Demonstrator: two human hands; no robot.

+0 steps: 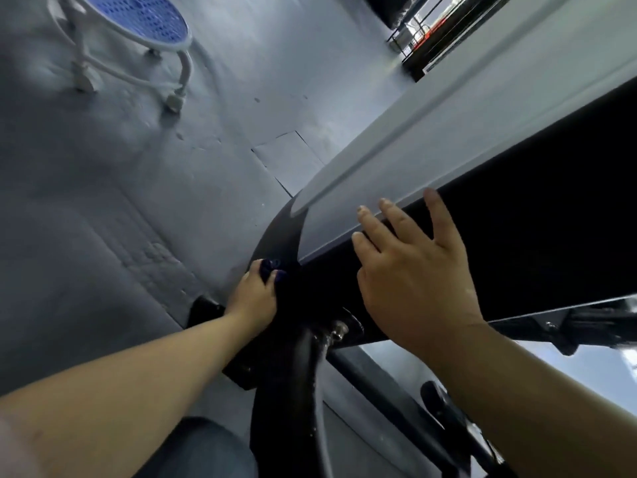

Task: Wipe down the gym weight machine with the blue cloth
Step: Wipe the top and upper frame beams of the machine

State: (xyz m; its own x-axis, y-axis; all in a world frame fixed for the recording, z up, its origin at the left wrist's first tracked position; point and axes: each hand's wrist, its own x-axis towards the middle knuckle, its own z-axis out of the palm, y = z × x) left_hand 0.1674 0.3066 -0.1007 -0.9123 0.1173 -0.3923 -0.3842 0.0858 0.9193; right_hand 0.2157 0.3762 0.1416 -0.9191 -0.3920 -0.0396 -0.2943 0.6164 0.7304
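The left hand (253,296) reaches down to the low end of the weight machine (431,132), with its fingers curled round the blue cloth (272,269). It holds the cloth against the black curved part where the grey panel ends. Only a small dark blue bunch of the cloth shows between the fingertips, and the rest seems to be lost in the shadow under the hand.

The right hand (413,274) lies flat on the machine, higher up and near the left hand. Its fingers (439,215) are straight and spread, reaching over the edge where the black face meets the grey panel, and it holds nothing.

Below the hands a black tube (286,391) of the frame runs down, with a shiny bolt (339,328) just beside its top. A knee in jeans (196,450) shows at the bottom edge. On the grey floor (120,184), well apart from the machine, stands a white stool (138,22) with a blue perforated seat.
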